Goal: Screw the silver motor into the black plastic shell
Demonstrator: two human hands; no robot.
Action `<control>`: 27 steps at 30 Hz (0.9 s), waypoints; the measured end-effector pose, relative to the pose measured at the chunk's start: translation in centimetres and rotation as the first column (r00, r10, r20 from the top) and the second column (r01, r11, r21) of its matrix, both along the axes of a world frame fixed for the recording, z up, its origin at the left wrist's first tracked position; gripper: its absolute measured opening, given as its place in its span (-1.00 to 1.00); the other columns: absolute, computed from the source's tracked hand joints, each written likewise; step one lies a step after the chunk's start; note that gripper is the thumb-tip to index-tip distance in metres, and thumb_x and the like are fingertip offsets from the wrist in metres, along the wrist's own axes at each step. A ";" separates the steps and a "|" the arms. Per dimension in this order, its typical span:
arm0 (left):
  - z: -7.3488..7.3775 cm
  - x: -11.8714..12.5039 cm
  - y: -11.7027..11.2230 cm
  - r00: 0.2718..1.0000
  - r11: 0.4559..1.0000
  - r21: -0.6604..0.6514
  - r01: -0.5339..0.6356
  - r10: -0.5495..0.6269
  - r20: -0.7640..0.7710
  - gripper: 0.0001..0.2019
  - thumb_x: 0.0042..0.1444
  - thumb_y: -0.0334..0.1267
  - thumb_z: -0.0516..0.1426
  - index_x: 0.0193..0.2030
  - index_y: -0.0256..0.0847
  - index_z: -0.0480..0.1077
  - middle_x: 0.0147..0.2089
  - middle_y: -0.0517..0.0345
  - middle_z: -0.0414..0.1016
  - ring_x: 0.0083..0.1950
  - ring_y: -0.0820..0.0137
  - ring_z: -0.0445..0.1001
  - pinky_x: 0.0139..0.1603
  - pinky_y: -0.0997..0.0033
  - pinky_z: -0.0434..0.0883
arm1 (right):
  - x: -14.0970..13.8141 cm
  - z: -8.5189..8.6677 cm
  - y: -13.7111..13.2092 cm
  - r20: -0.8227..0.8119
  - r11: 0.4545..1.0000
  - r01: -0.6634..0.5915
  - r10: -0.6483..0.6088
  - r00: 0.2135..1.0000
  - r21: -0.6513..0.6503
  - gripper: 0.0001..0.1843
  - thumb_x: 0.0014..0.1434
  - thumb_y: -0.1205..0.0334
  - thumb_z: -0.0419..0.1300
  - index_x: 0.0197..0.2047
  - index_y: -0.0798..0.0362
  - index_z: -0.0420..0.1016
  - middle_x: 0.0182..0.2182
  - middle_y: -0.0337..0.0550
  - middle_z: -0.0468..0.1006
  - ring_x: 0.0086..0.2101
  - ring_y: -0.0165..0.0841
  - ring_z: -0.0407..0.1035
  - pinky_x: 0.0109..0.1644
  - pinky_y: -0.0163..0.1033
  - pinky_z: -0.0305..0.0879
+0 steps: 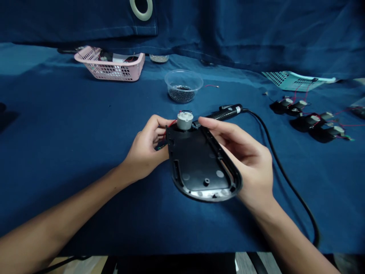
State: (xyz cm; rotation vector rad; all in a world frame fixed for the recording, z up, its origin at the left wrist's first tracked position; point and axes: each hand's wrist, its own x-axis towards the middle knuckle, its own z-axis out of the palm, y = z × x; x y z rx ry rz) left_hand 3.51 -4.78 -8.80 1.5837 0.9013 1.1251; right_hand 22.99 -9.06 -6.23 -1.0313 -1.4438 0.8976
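Both hands hold up a black plastic housing half (196, 160) with a rounded near end, its hollow inner side facing me. A small grey motor (185, 121) with a red wire stands at its far end. My left hand (151, 142) is closed on the far left edge, beside the motor; part of its fingers is hidden behind the housing. My right hand (245, 156) grips the right edge, one finger stretched towards the motor. Just beyond the right hand, a black corded electric screwdriver (226, 113) lies on the blue cloth.
A clear bowl of small dark screws (182, 93) stands ahead. Behind it to the left is a pink basket (114, 70) holding parts. At right lie several black pieces with motors (308, 120), near a teal basket (302, 82). The black cable (281, 163) curves down the right side.
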 end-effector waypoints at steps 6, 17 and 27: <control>-0.5 -0.2 0.2 0.999 1.000 0.013 0.020 -0.021 0.033 -0.69 0.10 -0.29 0.30 -0.06 -0.13 0.32 -0.27 0.28 0.46 -0.33 0.53 0.41 -0.07 0.51 0.45 | -0.1 0.1 0.0 0.028 1.000 -0.009 0.008 1.000 0.015 -0.69 0.26 0.19 0.26 0.07 -0.12 0.55 -0.06 -0.16 0.61 -0.13 -0.32 0.53 -0.15 -0.25 0.55; -0.5 -0.1 0.2 0.995 0.999 0.005 0.044 -0.045 0.085 -0.65 0.03 -0.37 0.35 -0.10 -0.08 0.34 -0.32 0.39 0.38 -0.40 0.60 0.31 -0.07 0.60 0.42 | -0.1 0.1 0.0 -0.012 1.000 -0.028 0.028 1.000 0.001 -0.69 0.25 0.21 0.27 0.07 -0.14 0.56 -0.12 -0.19 0.61 -0.21 -0.39 0.53 -0.16 -0.30 0.55; -0.9 -0.4 0.2 0.999 0.999 0.011 0.036 -0.036 0.007 -0.68 0.09 -0.31 0.31 -0.06 -0.11 0.32 -0.30 0.33 0.45 -0.33 0.54 0.42 -0.10 0.55 0.44 | 0.0 0.0 0.1 -0.013 1.000 0.001 -0.001 1.000 -0.002 -0.70 0.24 0.20 0.29 0.04 -0.15 0.59 -0.09 -0.20 0.61 -0.16 -0.37 0.52 -0.18 -0.31 0.55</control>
